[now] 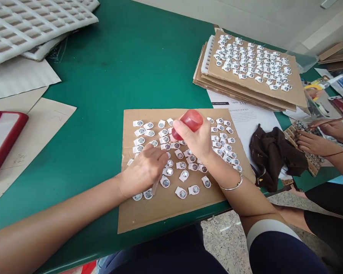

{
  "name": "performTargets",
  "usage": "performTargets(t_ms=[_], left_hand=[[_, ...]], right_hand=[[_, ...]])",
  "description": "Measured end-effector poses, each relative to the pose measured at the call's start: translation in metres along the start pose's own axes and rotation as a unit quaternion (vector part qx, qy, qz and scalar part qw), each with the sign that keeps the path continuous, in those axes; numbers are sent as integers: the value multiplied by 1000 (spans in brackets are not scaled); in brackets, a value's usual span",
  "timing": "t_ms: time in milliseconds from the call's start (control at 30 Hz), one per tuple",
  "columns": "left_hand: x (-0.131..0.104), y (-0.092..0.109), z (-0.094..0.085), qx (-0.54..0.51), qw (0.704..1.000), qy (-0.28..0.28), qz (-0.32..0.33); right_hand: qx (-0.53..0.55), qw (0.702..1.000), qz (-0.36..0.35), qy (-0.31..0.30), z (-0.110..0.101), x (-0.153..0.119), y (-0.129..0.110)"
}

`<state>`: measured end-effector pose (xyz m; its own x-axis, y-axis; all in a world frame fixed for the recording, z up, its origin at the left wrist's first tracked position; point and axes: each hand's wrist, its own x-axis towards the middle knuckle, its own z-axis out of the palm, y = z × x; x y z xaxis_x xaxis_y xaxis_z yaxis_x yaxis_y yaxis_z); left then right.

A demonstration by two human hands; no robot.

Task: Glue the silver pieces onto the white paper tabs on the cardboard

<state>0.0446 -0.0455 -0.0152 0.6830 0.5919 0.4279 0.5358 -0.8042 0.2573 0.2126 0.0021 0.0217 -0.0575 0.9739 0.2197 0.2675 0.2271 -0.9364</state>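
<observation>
The red bottle (192,119) is gripped in the right hand (201,141) above white tags (181,193) spread on cardboard (143,219), probably so each can be reached singly. The left hand (144,167) closes around a clear stick (154,187); rightward on the table (103,68), a cardboard stack (234,93) and brown cloth (268,154) limit room beside a co-worker's hands (313,142).

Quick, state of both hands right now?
Left hand: closed, apparently around a thin pale stick, low over the cardboard.
Right hand: closed around a red bottle, above the cardboard.
</observation>
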Motion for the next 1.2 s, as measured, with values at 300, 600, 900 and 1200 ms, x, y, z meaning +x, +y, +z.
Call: performTargets(t_ms=[300, 600, 900, 1200], left_hand=[[0, 11, 5, 186, 979, -23, 80], [-1, 11, 6, 193, 978, -18, 77], [-2, 11, 6, 184, 980, -24, 76], [-2, 10, 6, 178, 981, -16, 77]], right_hand=[[-115, 986, -119, 0, 9, -3, 11], [-121, 984, -131, -22, 10, -4, 14], [-127, 983, -129, -29, 10, -3, 16], [-131, 982, -131, -28, 10, -3, 16]])
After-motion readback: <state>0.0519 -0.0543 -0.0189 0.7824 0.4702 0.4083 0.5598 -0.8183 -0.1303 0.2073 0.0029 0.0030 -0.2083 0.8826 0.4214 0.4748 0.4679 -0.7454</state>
